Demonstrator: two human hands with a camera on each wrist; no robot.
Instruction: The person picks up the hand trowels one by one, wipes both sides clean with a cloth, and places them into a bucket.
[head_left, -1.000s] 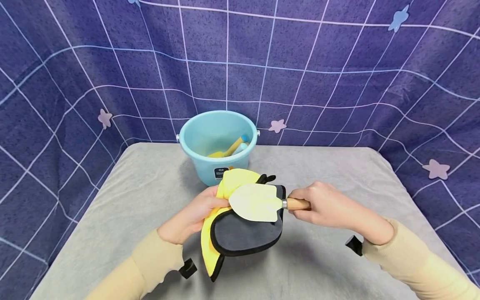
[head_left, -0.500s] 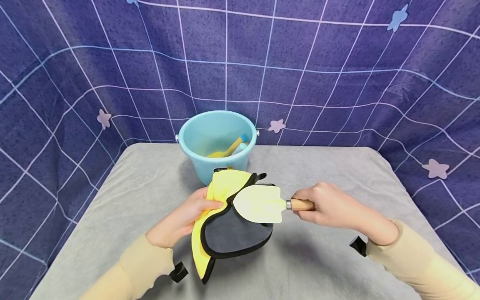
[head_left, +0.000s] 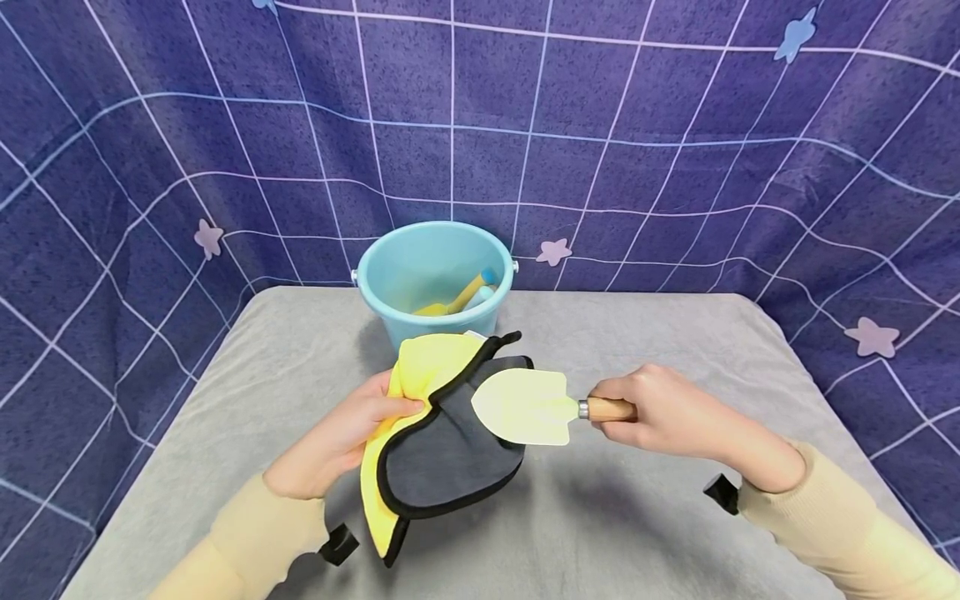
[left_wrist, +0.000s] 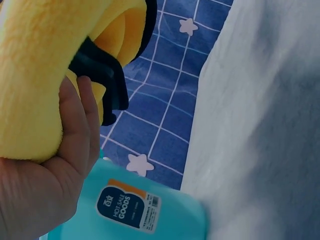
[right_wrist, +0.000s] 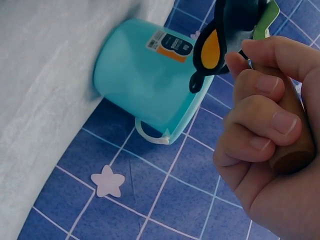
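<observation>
In the head view my left hand (head_left: 352, 421) grips a yellow plush cloth (head_left: 431, 367) with dark grey panels and black edging. The thumb lies over the yellow part, and in the left wrist view the fingers curl behind the folded cloth (left_wrist: 30, 85). My right hand (head_left: 675, 412) holds a small trowel (head_left: 525, 408) by its wooden handle, the pale yellow-green blade aimed left. The blade's rounded tip overlaps the grey panel in the head view. Fingers wrap the brown handle (right_wrist: 295, 155) in the right wrist view, where most of the blade is hidden.
A light blue bucket (head_left: 405, 271) stands behind the cloth, with a yellow long-handled item (head_left: 468, 293) and a pale blue item inside. Grey fabric (head_left: 645, 517) covers the table. A purple grid-patterned curtain (head_left: 600, 100) with star shapes hangs around the back and sides.
My left hand has drawn the cloth to the left, while my right hand has shifted slightly right with the trowel. The blade now overlaps less of the cloth.
</observation>
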